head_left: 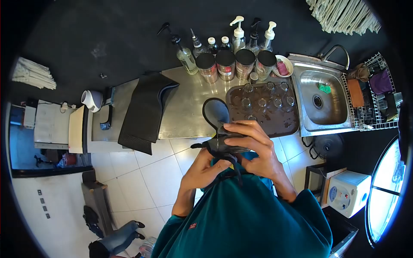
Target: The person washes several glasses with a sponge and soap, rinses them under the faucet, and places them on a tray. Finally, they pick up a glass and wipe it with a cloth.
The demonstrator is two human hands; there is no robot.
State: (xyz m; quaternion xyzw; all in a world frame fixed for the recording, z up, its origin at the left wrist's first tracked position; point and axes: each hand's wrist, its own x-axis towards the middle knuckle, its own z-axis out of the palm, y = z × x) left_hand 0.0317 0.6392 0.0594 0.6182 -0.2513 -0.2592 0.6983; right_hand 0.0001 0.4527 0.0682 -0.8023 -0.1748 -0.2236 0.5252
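A black object (223,144) with a loop-shaped part sticking up is held between my two hands, in front of my chest. My left hand (201,170) grips its lower left side, with thumb and fingers pressed on it. Over its right side bend the fingers of my right hand (256,148). Just beyond the loop (216,112) lies the steel counter (185,103). To the right of it, a brown tray (262,118) carries several small upturned glasses (262,102).
Lidded jars (226,66) and pump bottles (238,36) line the counter's back. A black mat (144,112) lies left. At right are a sink (322,99), a dish rack (376,94) and a white appliance (348,193). A person's legs (122,238) show at lower left.
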